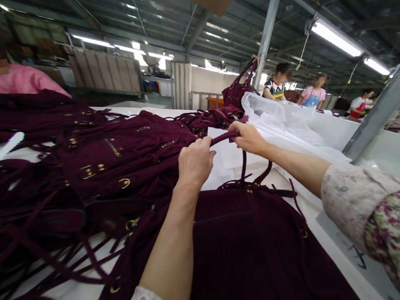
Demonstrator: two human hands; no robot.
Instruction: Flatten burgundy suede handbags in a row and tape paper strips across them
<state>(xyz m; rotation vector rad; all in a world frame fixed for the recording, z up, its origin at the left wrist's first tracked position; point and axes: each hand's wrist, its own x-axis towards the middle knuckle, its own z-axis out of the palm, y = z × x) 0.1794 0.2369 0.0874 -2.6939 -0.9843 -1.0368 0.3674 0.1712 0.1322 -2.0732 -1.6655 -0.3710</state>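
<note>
A dark maroon handbag (237, 254) lies flat on the white table in front of me, with gold-coloured rings at its sides. Its strap handle (223, 137) is raised off the table and stretched between my two hands. My left hand (196, 163) is closed around the handle's left part. Farther right, my right hand (248, 137) grips the same handle with fingers curled over it. Below my right hand, the handle's lower part hangs down toward the bag's top edge.
More maroon bags (128, 145) with loose straps are heaped on the left. White plastic wrapping (273, 115) lies behind my right hand. A grey metal post (382, 99) slants up at right. A person in pink (33, 79) is at far left; several others work at the back.
</note>
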